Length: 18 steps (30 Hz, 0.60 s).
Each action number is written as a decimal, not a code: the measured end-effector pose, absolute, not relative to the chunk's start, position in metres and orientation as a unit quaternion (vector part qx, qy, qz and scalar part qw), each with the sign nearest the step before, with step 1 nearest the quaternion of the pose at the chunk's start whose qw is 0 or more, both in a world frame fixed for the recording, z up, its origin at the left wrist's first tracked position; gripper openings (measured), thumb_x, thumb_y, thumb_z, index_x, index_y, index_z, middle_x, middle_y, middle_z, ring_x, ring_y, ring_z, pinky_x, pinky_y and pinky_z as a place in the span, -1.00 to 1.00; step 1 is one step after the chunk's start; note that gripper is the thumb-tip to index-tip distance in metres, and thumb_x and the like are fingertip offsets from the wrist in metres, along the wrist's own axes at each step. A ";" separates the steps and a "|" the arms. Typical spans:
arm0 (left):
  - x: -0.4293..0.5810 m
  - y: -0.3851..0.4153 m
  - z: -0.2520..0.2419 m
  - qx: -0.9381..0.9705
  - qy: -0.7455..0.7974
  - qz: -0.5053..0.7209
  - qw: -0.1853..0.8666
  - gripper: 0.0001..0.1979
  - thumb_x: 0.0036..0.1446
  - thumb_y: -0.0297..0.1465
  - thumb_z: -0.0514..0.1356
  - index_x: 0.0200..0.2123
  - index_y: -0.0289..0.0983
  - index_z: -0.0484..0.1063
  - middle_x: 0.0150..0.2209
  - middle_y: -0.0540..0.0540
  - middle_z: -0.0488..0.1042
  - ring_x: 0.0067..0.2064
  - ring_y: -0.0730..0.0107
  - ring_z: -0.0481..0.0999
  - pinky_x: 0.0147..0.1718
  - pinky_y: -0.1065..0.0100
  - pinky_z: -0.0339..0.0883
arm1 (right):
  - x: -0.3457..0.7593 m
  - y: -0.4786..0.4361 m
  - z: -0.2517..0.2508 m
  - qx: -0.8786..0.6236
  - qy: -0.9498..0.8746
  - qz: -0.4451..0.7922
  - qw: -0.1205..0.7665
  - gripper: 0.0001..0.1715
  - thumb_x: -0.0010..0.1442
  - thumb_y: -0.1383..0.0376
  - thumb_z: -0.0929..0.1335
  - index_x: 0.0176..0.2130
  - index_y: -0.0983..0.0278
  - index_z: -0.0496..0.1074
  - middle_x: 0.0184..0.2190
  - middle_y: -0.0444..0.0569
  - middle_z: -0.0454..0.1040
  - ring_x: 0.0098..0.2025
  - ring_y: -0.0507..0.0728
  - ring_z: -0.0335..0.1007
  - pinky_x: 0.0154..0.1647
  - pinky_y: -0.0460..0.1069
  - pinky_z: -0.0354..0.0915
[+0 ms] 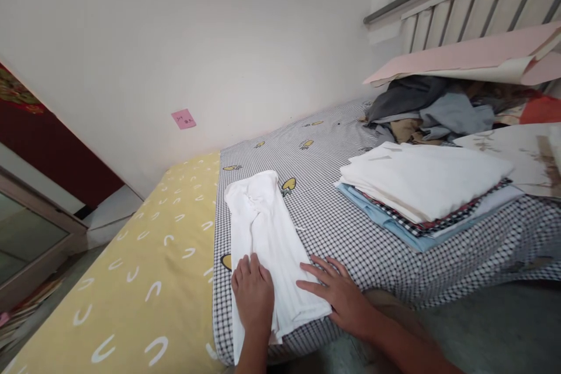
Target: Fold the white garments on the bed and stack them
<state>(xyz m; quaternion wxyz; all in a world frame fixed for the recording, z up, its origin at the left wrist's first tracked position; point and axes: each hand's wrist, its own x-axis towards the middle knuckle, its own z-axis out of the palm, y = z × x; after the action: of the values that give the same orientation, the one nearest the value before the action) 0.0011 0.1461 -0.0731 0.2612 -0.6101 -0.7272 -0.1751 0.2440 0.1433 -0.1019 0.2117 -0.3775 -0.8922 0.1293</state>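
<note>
A pair of white trousers (272,228) lies lengthwise near the bed's front edge, waist end away from me and the legs toward me. My left hand (253,292) rests palm down on the left leg, its fingers stretched forward and lying flat. On the other leg's right edge is my right hand (335,292), fingers spread over the cloth and thumb side near the hem. Neither hand grips the fabric. Beneath the trousers is a checked bedsheet (315,210) with yellow pineapple prints.
To the right sits a stack of folded clothes (421,181), white on top. Behind it, a heap of loose clothes (421,108) lies under a pink sheet (464,55). The yellow bedding (170,257) covers the left side. A wall (245,58) borders the bed's far side.
</note>
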 end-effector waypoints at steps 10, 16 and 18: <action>0.002 0.145 -0.071 -0.606 -0.737 -0.175 0.243 -0.59 0.38 -0.44 -0.04 0.14 -0.37 0.47 0.14 -0.29 0.53 0.20 0.00 0.45 0.17 -0.01 0.29 | 0.243 0.142 -0.097 -0.382 -0.891 0.140 0.201 0.04 -0.06 0.48 0.28 0.34 -0.14 0.27 0.46 -0.18 0.12 0.48 0.32 -0.08 0.40 0.42 -0.15; 0.001 0.146 -0.073 -0.607 -0.737 -0.174 0.240 -0.58 0.37 -0.44 -0.04 0.15 -0.39 0.47 0.15 -0.31 0.53 0.20 -0.01 0.45 0.18 -0.03 0.28 | 0.244 0.143 -0.095 -0.381 -0.891 0.155 0.191 -0.04 0.02 0.44 0.29 0.34 -0.14 0.27 0.47 -0.15 0.11 0.49 0.35 -0.09 0.39 0.45 -0.15; 0.001 0.146 -0.074 -0.607 -0.737 -0.176 0.240 -0.57 0.37 -0.43 -0.05 0.16 -0.39 0.47 0.15 -0.32 0.53 0.20 -0.02 0.45 0.18 -0.04 0.29 | 0.244 0.143 -0.097 -0.378 -0.892 0.150 0.195 -0.06 0.03 0.42 0.30 0.34 -0.14 0.27 0.47 -0.15 0.12 0.49 0.35 -0.09 0.38 0.44 -0.14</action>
<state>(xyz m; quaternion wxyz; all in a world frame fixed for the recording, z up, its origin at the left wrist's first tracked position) 0.0007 0.1464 -0.0739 0.2396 -0.6073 -0.7367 -0.1760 0.2441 0.1433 -0.0973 0.1947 -0.3785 -0.8923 0.1501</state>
